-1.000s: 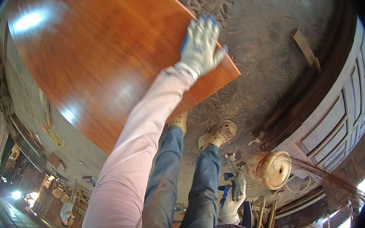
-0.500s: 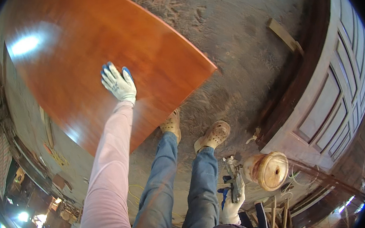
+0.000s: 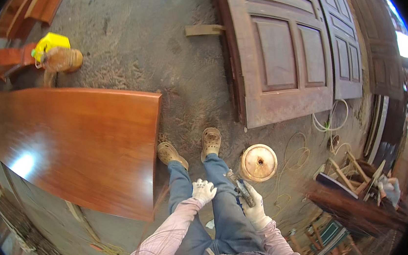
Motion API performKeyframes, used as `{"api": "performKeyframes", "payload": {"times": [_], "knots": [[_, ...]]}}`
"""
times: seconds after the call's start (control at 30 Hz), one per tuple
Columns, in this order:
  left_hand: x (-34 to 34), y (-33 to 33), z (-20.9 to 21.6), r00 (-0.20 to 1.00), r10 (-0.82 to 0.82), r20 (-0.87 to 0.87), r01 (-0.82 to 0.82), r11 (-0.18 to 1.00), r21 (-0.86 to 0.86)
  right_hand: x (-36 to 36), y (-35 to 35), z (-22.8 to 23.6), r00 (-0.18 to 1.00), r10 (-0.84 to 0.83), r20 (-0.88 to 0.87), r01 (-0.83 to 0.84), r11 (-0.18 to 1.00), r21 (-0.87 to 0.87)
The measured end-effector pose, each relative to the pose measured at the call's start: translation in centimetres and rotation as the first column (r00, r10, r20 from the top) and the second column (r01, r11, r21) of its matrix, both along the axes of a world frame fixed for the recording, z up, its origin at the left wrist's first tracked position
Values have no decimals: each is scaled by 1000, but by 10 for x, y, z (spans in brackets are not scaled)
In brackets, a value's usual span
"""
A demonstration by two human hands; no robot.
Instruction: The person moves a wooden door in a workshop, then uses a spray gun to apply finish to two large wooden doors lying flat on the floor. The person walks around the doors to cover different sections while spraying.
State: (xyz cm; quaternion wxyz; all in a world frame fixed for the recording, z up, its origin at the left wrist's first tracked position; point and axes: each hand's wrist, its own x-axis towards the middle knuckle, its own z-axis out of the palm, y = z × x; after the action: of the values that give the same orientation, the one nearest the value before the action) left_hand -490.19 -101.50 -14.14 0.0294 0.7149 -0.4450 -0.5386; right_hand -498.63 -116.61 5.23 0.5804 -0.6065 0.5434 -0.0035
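Two white-gloved hands are seen above the jeans-clad legs. A dark, slim handheld tool (image 3: 244, 192), partly hidden, is gripped by the closed fingers of the right hand (image 3: 254, 206). The left hand (image 3: 203, 190) is held empty, fingers loosely spread, just beside the glossy reddish-brown wooden panel (image 3: 75, 145) near its lower right corner.

Tool: small dark hand tool (image 3: 244, 192), gripped upright in the gloved right hand (image 3: 255, 206), just above the right thigh.
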Motion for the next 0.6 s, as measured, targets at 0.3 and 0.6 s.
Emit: {"api": "performKeyframes", "payload": {"times": [0.3,0.6], "knots": [[125,59,143,960,-38,279,-10,986,168,-108,51,110,936,-350,30,350,921,-172],[215,59,257,917,51,395,-175,942,286,-158,35,245,687,-720,101,724,667,-176]]}}
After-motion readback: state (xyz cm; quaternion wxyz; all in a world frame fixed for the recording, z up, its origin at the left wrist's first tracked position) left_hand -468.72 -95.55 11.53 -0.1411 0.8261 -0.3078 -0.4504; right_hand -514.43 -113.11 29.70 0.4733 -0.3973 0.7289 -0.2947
